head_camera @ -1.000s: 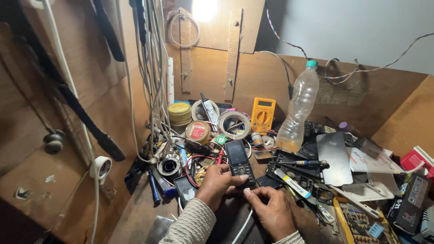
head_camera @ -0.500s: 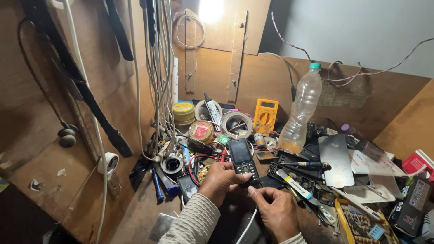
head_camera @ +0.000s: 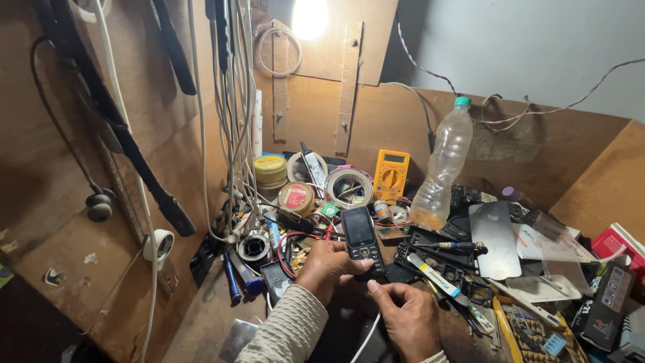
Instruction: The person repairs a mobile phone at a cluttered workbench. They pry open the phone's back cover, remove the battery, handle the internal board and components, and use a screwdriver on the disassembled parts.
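A small black keypad phone (head_camera: 361, 240) lies tilted over the cluttered workbench, screen dark and facing up. My left hand (head_camera: 327, 268) grips its lower left side, fingers curled under the body. My right hand (head_camera: 403, 317) sits just below it, thumb and fingertips touching the phone's bottom edge. The left forearm wears a beige ribbed sleeve (head_camera: 285, 332).
A plastic bottle (head_camera: 442, 166) stands behind the phone, next to a yellow multimeter (head_camera: 391, 175) and tape rolls (head_camera: 349, 187). Cables (head_camera: 228, 114) hang down the left wooden wall. Screwdrivers (head_camera: 453, 247), a metal plate (head_camera: 494, 239), boxes (head_camera: 608, 302) and parts crowd the right side.
The view has shifted slightly and moved closer. Both hands stay on the phone, and my right hand's fingers have moved a little along its bottom edge.
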`<action>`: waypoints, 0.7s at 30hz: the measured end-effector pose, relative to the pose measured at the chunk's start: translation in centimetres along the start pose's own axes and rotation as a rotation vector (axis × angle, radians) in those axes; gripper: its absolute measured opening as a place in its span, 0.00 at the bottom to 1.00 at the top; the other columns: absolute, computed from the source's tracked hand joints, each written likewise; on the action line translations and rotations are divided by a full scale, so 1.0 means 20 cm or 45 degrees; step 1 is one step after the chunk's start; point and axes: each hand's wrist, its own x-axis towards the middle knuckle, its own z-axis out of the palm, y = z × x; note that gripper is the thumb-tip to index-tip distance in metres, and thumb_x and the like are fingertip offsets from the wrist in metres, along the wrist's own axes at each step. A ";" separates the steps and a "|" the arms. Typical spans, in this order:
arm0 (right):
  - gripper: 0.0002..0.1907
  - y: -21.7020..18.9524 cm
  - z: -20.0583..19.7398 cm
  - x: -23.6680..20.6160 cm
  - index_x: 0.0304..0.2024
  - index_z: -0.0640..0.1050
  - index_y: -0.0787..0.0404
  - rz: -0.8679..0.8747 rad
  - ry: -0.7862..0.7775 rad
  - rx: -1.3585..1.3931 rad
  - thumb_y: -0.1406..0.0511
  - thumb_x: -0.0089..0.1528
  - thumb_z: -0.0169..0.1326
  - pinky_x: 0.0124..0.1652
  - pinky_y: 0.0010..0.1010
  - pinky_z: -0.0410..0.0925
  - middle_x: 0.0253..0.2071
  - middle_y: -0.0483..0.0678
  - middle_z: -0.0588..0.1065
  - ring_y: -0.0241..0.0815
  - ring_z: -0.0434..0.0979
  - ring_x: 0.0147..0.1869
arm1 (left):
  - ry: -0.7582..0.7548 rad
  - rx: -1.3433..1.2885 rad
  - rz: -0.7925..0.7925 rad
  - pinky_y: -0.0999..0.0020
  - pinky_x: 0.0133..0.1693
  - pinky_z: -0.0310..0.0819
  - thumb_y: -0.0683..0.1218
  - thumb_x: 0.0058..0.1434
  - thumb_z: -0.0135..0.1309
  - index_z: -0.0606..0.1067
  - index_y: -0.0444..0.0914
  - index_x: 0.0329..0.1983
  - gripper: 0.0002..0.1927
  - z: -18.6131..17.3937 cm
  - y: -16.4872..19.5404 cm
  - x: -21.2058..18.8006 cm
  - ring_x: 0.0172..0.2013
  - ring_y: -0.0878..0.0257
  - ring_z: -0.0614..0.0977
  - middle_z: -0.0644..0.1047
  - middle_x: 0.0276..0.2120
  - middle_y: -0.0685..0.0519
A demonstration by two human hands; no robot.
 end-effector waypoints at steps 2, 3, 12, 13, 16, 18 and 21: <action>0.17 0.01 -0.01 0.00 0.29 0.89 0.64 -0.023 -0.036 0.016 0.55 0.55 0.67 0.28 0.28 0.66 0.19 0.48 0.81 0.32 0.73 0.23 | 0.013 0.039 -0.014 0.71 0.38 0.75 0.36 0.49 0.67 0.81 0.35 0.37 0.11 0.00 0.00 0.00 0.34 0.66 0.84 0.84 0.33 0.54; 0.17 0.01 0.00 0.01 0.29 0.89 0.64 -0.036 -0.057 0.026 0.55 0.55 0.67 0.28 0.28 0.66 0.18 0.48 0.81 0.32 0.72 0.23 | 0.022 0.060 -0.021 0.72 0.38 0.75 0.36 0.49 0.67 0.81 0.36 0.37 0.11 -0.01 0.00 0.00 0.34 0.67 0.84 0.84 0.33 0.54; 0.16 0.01 0.03 -0.01 0.29 0.88 0.64 -0.058 0.073 0.042 0.56 0.54 0.67 0.31 0.23 0.71 0.22 0.45 0.84 0.30 0.81 0.24 | -0.026 -0.165 0.039 0.71 0.38 0.78 0.36 0.48 0.68 0.82 0.35 0.37 0.12 0.00 -0.04 0.02 0.33 0.66 0.85 0.85 0.33 0.53; 0.16 0.02 0.03 0.00 0.29 0.88 0.64 -0.049 0.045 0.034 0.56 0.54 0.66 0.30 0.24 0.70 0.22 0.46 0.84 0.31 0.80 0.24 | -0.009 -0.093 0.022 0.71 0.37 0.76 0.37 0.48 0.68 0.82 0.35 0.37 0.12 0.00 -0.04 0.03 0.33 0.66 0.84 0.85 0.33 0.54; 0.16 0.03 0.01 0.02 0.30 0.89 0.63 -0.030 -0.038 0.028 0.56 0.55 0.66 0.29 0.26 0.69 0.21 0.47 0.84 0.33 0.77 0.24 | 0.021 0.050 -0.010 0.71 0.35 0.73 0.37 0.48 0.68 0.82 0.36 0.37 0.12 0.00 -0.02 0.03 0.32 0.67 0.83 0.84 0.33 0.55; 0.16 0.04 0.00 0.04 0.30 0.89 0.63 -0.029 -0.096 0.043 0.56 0.55 0.66 0.30 0.26 0.68 0.22 0.47 0.85 0.32 0.77 0.25 | 0.015 0.045 -0.009 0.72 0.36 0.74 0.37 0.48 0.68 0.82 0.37 0.37 0.12 0.00 -0.02 0.03 0.33 0.68 0.83 0.84 0.32 0.56; 0.16 0.04 0.00 0.05 0.30 0.89 0.63 -0.018 -0.086 0.071 0.56 0.55 0.66 0.31 0.25 0.69 0.23 0.46 0.85 0.31 0.79 0.26 | 0.036 -0.010 0.007 0.72 0.35 0.73 0.37 0.48 0.68 0.82 0.35 0.37 0.12 0.01 -0.04 0.04 0.32 0.67 0.83 0.84 0.32 0.55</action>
